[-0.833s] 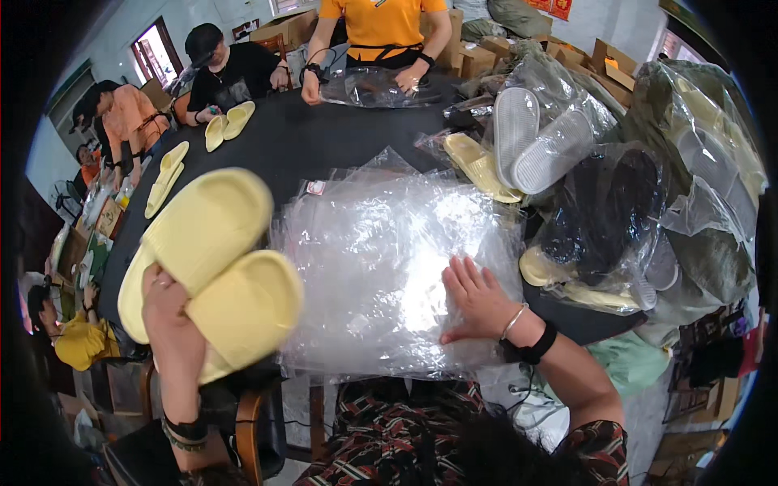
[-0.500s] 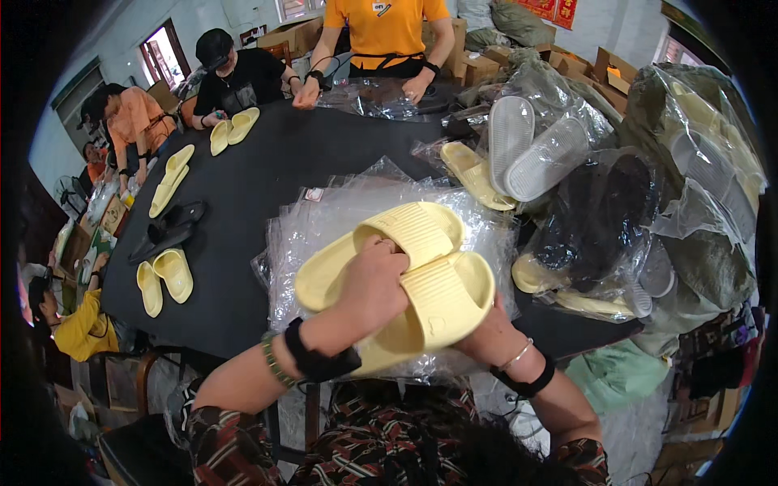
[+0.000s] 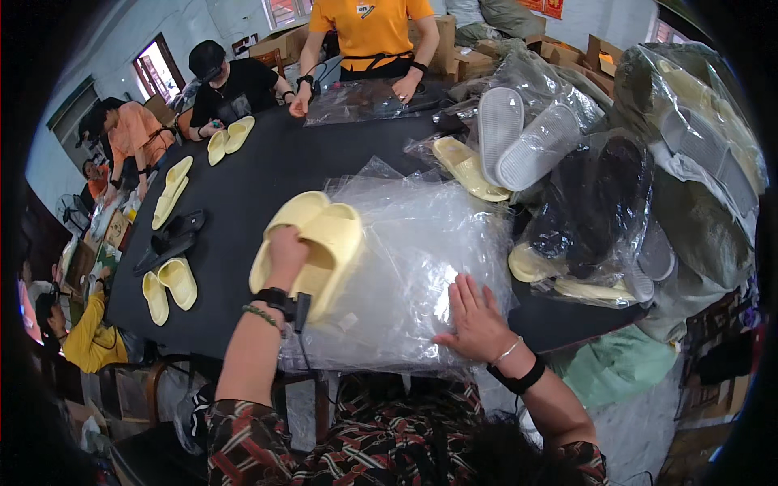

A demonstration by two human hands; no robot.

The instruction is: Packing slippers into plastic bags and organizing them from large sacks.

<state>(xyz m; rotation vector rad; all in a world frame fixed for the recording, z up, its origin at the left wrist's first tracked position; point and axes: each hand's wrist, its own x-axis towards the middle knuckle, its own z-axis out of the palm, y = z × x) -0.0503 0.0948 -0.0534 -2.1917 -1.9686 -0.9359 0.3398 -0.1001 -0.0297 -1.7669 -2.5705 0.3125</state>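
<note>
A pair of pale yellow slide sandals (image 3: 336,235) is gripped in my left hand (image 3: 287,257), whose fingers close on them by the inner edges. The sandals are over the left side of a stack of clear plastic bags (image 3: 405,243). My right hand (image 3: 478,320) lies flat on the stack's near right part, fingers stretched out and holding nothing. A dark band and a cord show at my left wrist; a bracelet and a dark band circle the right one.
Left on the black table (image 3: 243,186) are further yellow slides (image 3: 171,287) and a black pair (image 3: 170,240). At right lie bagged grey slides (image 3: 523,142), bagged black slides (image 3: 600,202) and a large sack (image 3: 697,211). Across the table, a person in orange (image 3: 373,32) handles a clear bag.
My left hand has carried the yellow slides leftward, off the middle of the bag stack. My right hand has let go of them and now rests flat on the bags.
</note>
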